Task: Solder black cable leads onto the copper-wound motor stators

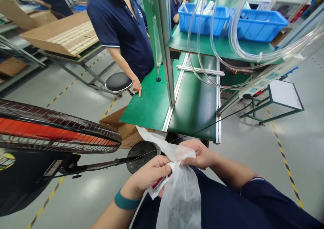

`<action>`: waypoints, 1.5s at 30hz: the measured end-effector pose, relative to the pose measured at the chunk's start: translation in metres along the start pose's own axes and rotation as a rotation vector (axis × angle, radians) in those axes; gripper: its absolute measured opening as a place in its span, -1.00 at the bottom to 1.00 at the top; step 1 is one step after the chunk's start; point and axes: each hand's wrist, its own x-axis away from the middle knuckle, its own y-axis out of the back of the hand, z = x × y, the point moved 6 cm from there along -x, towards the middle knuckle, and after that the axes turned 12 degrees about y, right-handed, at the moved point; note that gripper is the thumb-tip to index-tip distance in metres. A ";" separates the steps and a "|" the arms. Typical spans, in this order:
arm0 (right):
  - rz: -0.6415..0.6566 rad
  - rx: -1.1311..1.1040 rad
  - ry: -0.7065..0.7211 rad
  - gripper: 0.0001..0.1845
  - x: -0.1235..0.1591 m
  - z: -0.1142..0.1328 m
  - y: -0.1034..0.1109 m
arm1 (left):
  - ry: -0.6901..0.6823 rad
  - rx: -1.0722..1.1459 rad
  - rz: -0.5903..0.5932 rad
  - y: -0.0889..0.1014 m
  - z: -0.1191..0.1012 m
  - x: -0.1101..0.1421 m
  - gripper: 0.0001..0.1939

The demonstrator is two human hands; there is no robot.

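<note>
My left hand, with a teal band on its wrist, is closed around a small white packet with red print and the edge of a thin white bag. My right hand pinches the upper edge of the same white bag, which hangs down over my lap. A crumpled strip of the bag rises to the left above both hands. Both hands are close together in front of the end of the green conveyor table.
A standing fan with red blades fills the left foreground. A person in a dark blue shirt rests a hand on the green table near a black stool. Blue bins and clear tubing sit farther back. A cardboard box lies on the floor.
</note>
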 end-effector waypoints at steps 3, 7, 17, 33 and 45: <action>0.054 0.035 0.031 -0.77 -0.006 0.006 0.005 | 0.054 0.018 0.055 0.001 0.000 0.000 -0.39; -0.120 0.002 -0.236 -0.63 0.004 -0.017 0.014 | -0.151 -0.344 -0.332 0.013 -0.015 0.008 -0.54; -0.402 -0.131 -0.347 -0.52 0.031 -0.042 -0.032 | -0.455 -0.839 -0.654 0.010 -0.013 0.040 -0.67; -0.510 -0.046 -0.368 -0.53 0.077 -0.022 -0.100 | -0.371 -0.628 -0.392 0.002 0.048 0.067 -0.60; -0.575 -0.152 -0.250 -0.60 0.088 -0.017 -0.069 | -0.086 -0.407 -0.060 -0.010 0.034 0.014 -0.54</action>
